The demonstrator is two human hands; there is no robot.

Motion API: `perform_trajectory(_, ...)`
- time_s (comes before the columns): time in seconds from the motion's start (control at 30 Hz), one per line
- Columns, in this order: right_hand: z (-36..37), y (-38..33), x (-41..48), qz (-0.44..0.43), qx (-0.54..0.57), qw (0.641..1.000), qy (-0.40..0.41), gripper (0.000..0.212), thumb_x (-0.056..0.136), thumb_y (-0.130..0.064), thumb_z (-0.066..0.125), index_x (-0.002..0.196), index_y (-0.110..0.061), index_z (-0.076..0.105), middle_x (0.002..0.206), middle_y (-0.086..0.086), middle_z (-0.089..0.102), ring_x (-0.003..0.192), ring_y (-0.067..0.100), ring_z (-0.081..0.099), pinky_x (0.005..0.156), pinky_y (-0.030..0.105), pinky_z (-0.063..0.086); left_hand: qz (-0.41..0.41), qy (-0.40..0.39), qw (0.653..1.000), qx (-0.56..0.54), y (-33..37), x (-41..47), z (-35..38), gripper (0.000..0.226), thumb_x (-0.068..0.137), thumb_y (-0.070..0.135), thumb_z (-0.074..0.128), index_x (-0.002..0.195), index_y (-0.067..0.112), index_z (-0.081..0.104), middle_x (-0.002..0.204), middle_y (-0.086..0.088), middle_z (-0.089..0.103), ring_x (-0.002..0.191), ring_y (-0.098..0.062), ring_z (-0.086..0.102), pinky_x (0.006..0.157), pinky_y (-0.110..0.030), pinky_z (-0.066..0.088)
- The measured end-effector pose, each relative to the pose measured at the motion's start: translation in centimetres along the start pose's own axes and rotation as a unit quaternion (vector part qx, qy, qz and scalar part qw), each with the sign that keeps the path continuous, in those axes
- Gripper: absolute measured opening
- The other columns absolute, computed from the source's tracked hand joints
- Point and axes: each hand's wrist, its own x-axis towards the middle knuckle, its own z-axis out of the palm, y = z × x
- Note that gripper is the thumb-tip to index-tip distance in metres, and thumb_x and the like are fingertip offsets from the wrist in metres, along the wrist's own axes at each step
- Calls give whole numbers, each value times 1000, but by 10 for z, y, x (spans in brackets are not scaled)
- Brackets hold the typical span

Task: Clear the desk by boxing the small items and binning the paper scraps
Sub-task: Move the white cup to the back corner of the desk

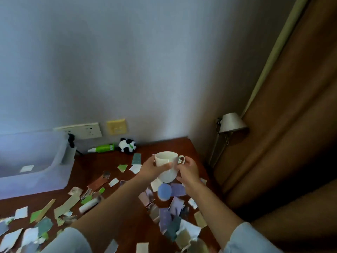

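A white cup [167, 166] with a handle on its right is lifted above the brown desk [109, 161]. My left hand [152, 169] grips its left side, thumb across the front. My right hand [188, 171] holds the cup's right side by the handle. Paper scraps [69, 203] litter the desk, with a heap [175, 221] under my right forearm. A blue round item [164, 191] lies just below the cup. A white tube [89, 205] lies among the scraps at centre left. A translucent plastic box [36, 161] stands at the left against the wall.
A green bottle [102, 148] and a panda plush [127, 145] lie by the back wall under the sockets [83, 131]. A lamp [231, 124] stands off the desk's right edge, before a brown curtain [282, 125].
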Motion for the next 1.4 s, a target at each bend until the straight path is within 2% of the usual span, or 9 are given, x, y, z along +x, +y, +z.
perform_trajectory(0.13, -23, -25, 53, 10, -8, 1000, -15, 59, 91, 2, 57, 144, -15, 38, 137, 12, 51, 121, 30, 53, 95, 43, 51, 15, 13, 999, 33, 21, 40, 33, 64, 71, 36, 82, 127, 24, 51, 116, 2, 59, 108, -21, 58, 85, -40, 56)
perform_trajectory(0.4, -47, -53, 160, 56, -2, 997, -46, 53, 92, 7, 47, 139, -18, 43, 134, 10, 53, 120, 27, 53, 81, 36, 53, 27, 72, 994, 84, 30, 140, 69, 63, 72, 15, 82, 128, 19, 54, 116, 1, 62, 110, -19, 58, 89, -33, 51)
perform_trajectory(0.53, -46, -54, 209, 75, 7, 996, -52, 48, 92, 6, 46, 134, -17, 46, 125, 7, 57, 114, 24, 56, 81, 35, 52, 33, 84, 992, 86, 31, 181, 78, 60, 70, 10, 82, 122, 19, 54, 104, 10, 60, 99, -9, 58, 70, -11, 44)
perform_trajectory(0.63, -43, -48, 240, 80, 16, 996, -46, 48, 89, 7, 47, 132, -15, 48, 124, 10, 59, 113, 25, 58, 80, 34, 54, 36, 78, 991, 102, 27, 208, 80, 63, 71, 15, 83, 126, 17, 53, 106, 9, 59, 98, -7, 56, 67, -8, 41)
perform_trajectory(0.8, -39, -37, 271, 89, 20, 995, -27, 46, 86, 10, 45, 127, -10, 51, 122, 13, 61, 110, 24, 61, 74, 30, 56, 29, 78, 991, 106, 15, 237, 83, 70, 67, 23, 87, 128, 18, 52, 114, 8, 61, 104, -9, 58, 71, -11, 44)
perform_trajectory(0.97, -37, -33, 282, 96, 39, 994, -16, 50, 89, 12, 45, 133, -12, 46, 124, 10, 57, 112, 23, 57, 84, 35, 54, 32, 75, 991, 104, 3, 251, 85, 74, 65, 26, 88, 129, 18, 52, 116, 9, 61, 104, -5, 58, 74, -11, 45)
perform_trajectory(1.23, -30, -22, 287, 75, 26, 997, 25, 50, 88, 14, 42, 131, -12, 45, 128, 11, 53, 104, 20, 54, 85, 37, 53, 49, 78, 992, 89, -5, 253, 90, 66, 71, 27, 84, 124, 32, 46, 111, 21, 57, 102, 6, 55, 77, -10, 45)
perform_trajectory(1.33, -32, -21, 283, 74, 16, 997, 19, 61, 89, 14, 40, 142, -16, 37, 138, 6, 50, 117, 22, 52, 93, 38, 51, 55, 74, 991, 100, -6, 252, 89, 68, 71, 23, 84, 125, 32, 44, 117, 17, 56, 107, 2, 55, 84, -14, 46)
perform_trajectory(1.4, -34, -18, 280, 77, -13, 997, 22, 68, 90, 13, 40, 148, -22, 30, 146, 5, 45, 130, 26, 47, 103, 45, 46, 50, 63, 989, 121, -7, 250, 85, 76, 64, 21, 83, 128, 28, 42, 125, 7, 55, 115, -8, 53, 92, -27, 47)
